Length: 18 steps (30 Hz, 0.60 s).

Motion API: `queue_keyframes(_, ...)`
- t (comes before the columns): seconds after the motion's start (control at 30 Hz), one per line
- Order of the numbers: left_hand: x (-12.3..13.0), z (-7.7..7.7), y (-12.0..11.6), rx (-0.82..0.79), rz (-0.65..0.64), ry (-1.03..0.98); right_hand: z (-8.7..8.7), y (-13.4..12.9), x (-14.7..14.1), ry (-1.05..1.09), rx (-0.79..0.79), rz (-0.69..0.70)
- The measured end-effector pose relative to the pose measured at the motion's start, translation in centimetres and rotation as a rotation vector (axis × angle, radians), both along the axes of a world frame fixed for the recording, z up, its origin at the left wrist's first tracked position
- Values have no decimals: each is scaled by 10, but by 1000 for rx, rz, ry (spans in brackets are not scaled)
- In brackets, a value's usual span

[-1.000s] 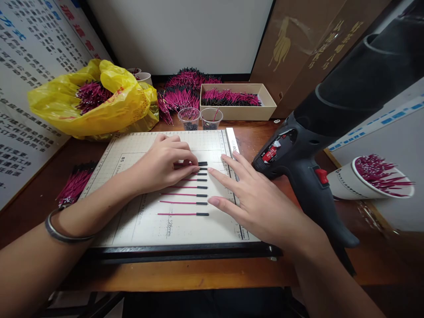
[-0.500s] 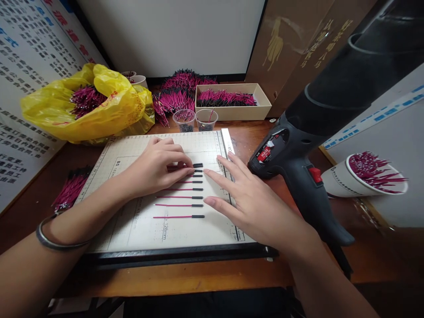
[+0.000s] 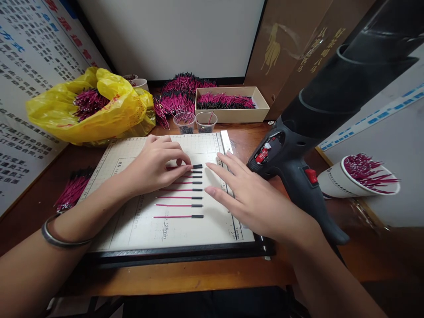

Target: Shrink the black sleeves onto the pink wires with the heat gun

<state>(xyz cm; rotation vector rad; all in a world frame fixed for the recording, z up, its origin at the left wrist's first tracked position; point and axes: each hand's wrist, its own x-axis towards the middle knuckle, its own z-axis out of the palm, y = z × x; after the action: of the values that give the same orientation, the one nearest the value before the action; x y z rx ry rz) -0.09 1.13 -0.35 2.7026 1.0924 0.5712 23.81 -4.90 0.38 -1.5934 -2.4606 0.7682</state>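
Head view: left hand pinches a slim, black-ended magenta wire; right hand spreads loosely.

Person's left hand and right hand bare, forearms too. One bangle on the left: dark grey, metallic sheen, narrow, smooth, loose fit. Lap dark, too dim for detail.

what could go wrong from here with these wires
The thin magenta wires with black ends lie in a row on the cream gridded board; the left hand over the far ones could nudge them askew.
The right hand, near the black pistol-shaped tool with a red switch, might bump it.
Two clear plastic cups stand just beyond the board and could tip if it shifts.
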Motion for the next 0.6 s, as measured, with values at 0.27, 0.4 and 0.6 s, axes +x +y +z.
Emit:
queue_keyframes(0.27,-5,0,6,-24,-36,19,-9,10,-1,51,11,-24)
queue_keyframes(0.4,-7,-1,7,-22,-48,39,-16,6,1,79,18,-17)
queue_keyframes(0.6,-7,-3,10,61,-80,49,-15,3,0,73,22,-18)
